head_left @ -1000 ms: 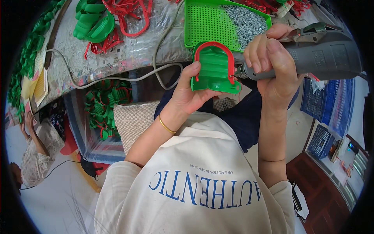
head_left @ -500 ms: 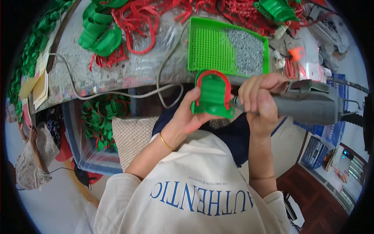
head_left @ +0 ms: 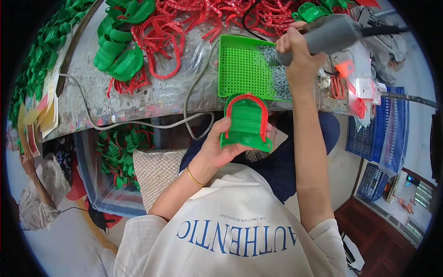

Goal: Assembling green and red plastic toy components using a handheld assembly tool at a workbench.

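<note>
My left hand [head_left: 218,143] grips a curved green plastic piece [head_left: 247,121] by its lower left edge, below the bench's front edge. A red plastic strip [head_left: 264,111] arches round the rim of that piece. My right hand [head_left: 300,55] is wrapped round a grey electric screwdriver [head_left: 327,37], raised over the bench. Its front end is over the small silver screws [head_left: 282,81] in a bright green perforated tray [head_left: 237,68]. The tip among the screws is too blurred to make out.
Red straps [head_left: 198,16] and stacked green pieces [head_left: 113,41] lie along the bench's back. A grey cable [head_left: 187,104] loops over the front edge. A lined bin [head_left: 87,171] of finished-looking green pieces stands below left. Another person's arm [head_left: 39,180] shows at far left.
My right hand has lifted the screwdriver away from the green piece, up over the tray of screws. My left hand still holds the piece, slightly lower.
</note>
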Motion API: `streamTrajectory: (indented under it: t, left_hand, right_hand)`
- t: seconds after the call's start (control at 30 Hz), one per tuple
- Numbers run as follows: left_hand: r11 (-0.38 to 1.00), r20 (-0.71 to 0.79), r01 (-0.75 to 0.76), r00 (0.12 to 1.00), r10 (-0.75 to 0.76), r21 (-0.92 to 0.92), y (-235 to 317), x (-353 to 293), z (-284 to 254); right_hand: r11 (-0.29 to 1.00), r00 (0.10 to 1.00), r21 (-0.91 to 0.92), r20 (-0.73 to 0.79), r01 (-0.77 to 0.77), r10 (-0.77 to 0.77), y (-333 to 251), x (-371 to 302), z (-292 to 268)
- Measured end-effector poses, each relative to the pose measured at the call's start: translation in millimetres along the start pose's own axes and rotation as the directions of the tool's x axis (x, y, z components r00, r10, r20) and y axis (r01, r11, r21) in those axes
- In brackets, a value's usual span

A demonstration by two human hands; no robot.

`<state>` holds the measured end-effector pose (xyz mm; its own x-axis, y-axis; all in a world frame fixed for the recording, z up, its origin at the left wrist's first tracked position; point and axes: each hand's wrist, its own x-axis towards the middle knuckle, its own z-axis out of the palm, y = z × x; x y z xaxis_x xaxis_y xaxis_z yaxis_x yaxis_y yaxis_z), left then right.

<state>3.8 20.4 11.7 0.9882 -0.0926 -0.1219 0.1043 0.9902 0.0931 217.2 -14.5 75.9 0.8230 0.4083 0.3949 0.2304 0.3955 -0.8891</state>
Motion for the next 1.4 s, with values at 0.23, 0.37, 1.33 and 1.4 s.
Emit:
streamTrajectory:
  t: [0.23, 0.37, 1.33, 1.4]
  left_hand:
    - [0.999, 0.007, 0.016, 1.000, -0.016, -0.028, 0, 0, -7]
    - [0.999, 0.028, 0.005, 1.000, -0.004, -0.034, -1, 3, -5]
    - [0.998, -0.012, -0.037, 0.999, 0.036, -0.045, 4, 8, -10]
    - [0.996, -0.014, -0.024, 1.000, 0.023, -0.087, 4, 8, -9]
  right_hand:
    - [0.993, 0.999, -0.117, -0.033, 0.018, -0.022, 26, -2, -8]
    - [0.993, 0.999, -0.117, -0.027, 0.024, -0.028, 32, -2, -10]
    - [0.996, 0.997, 0.049, -0.021, 0.077, -0.076, 39, 0, -11]
    - [0.997, 0.998, 0.026, -0.022, 0.067, -0.066, 38, -1, -11]
